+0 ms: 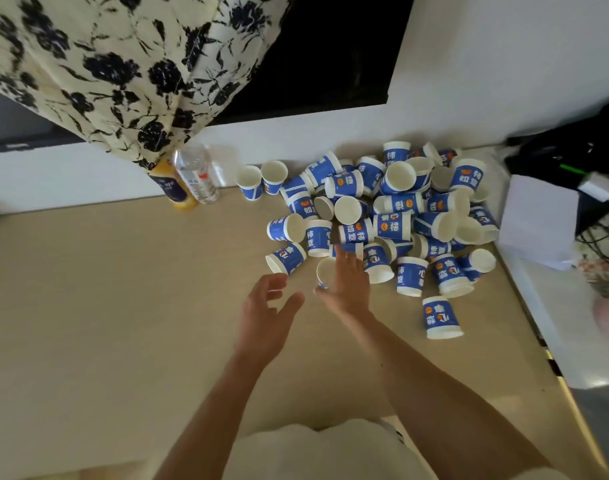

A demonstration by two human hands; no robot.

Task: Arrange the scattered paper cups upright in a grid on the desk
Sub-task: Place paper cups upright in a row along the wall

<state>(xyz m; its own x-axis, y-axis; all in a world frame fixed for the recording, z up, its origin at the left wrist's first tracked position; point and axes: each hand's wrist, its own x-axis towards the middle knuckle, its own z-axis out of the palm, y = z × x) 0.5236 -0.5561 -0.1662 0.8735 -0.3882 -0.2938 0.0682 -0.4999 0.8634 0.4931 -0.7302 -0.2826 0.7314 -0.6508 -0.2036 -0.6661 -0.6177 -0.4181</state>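
Desk [123,323]: cup pile [393,209] sits far right by the wall. Nearest cup [325,270] is just ahead between my hands. Right hand [348,285] is closer, straight fingers against its right side, no clear grip; left hand [266,306] half-open, empty.
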